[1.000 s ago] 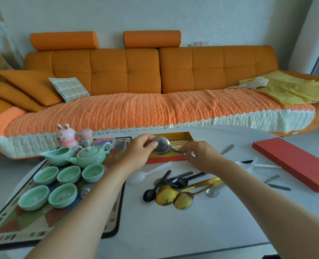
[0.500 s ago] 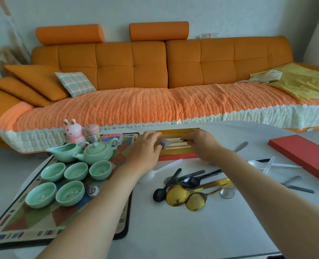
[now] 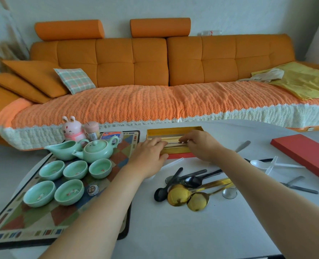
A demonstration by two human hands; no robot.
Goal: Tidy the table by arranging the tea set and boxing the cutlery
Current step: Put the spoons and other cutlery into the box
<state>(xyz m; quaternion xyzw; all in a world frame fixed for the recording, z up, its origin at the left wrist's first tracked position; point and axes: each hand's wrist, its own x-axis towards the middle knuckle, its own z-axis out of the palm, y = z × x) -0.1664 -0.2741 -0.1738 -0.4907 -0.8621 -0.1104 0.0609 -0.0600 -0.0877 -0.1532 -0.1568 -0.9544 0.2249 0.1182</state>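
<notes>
So the orange sofa (image 3: 155, 71) fills everything beyond the fingertips, with the white table (image 3: 173, 230) running from it back toward the person. Off past the left hand's knuckles sits the patterned mat (image 3: 33, 221), holding the pale green tea set: a teapot (image 3: 97, 150) and pitcher (image 3: 65, 149) touching side by side, three cups (image 3: 75, 169) in a row just nearer the camera, then two more cups (image 3: 54, 192) in front of those. A pink bunny figure (image 3: 72, 128) stands behind the pitcher. Well out from the right hand lies the red lid (image 3: 304, 156), flat on the table.

Right under the fingers is the gold box (image 3: 171, 131), open. Both hands are on it. The left hand (image 3: 147, 156) lies palm down with its fingers pressed together over the box's left part. The right hand (image 3: 203, 144) reaches in from the other side, fingers curled down together onto a silver spoon (image 3: 173, 143) that lies lengthwise inside the box. Can't tell if they're really pinching it or just pressing it flat.

Back toward the wrists, between the two forearms, is the loose cutlery: two gold spoons (image 3: 179, 195) touching, black spoons (image 3: 192, 181) overlapping just above them, a small silver spoon (image 3: 229, 193) beside the right forearm. Out past the right wrist are white plastic spoons (image 3: 261, 164) and a couple of silver knives (image 3: 300, 188).
</notes>
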